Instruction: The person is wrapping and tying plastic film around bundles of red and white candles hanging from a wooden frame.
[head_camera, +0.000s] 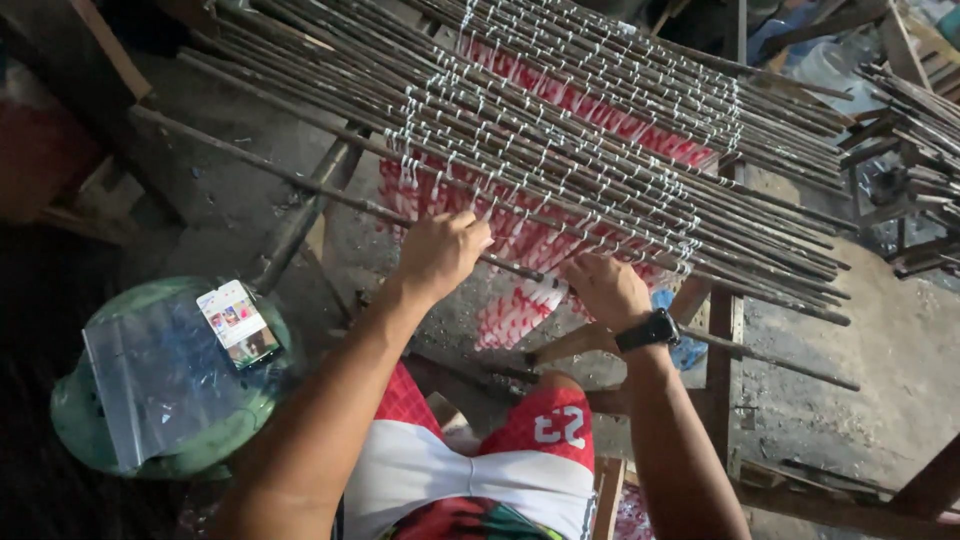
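The left hand (440, 252) is curled, knuckles up, with its fingers folded down over the nearest dark stick (300, 185) at the front edge of a mat of sticks (600, 130); the fingertips are hidden under the hand, so whether they pinch the stick or the string cannot be told. The right hand (603, 290), with a black watch (648, 330) on its wrist, lies just beside it, palm down, its fingers bent onto the same front stick where a white string (545, 285) wraps it; it looks closed on the string and stick together, though the grip itself is hidden.

The mat spreads away from both hands: many thin dark sticks lying side by side, slanting from upper left to lower right, bound by several rows of white string knots (455, 110) that cross them. The front stick runs well out to the left past the mat's edge. Below the mat hang red and white bobbins of string (515, 315), just under the hands. The mat rests on a wooden frame (720, 320) with rusty posts.

Near the person's lap, red shorts (545, 420) show. To the left, apart from the hands, stands a green round stool (75, 420) with a clear plastic bag (160, 385) and a phone (238, 324) lying on it. A second bundle of sticks (905, 130) lies at the far right, over the concrete floor (880, 350).
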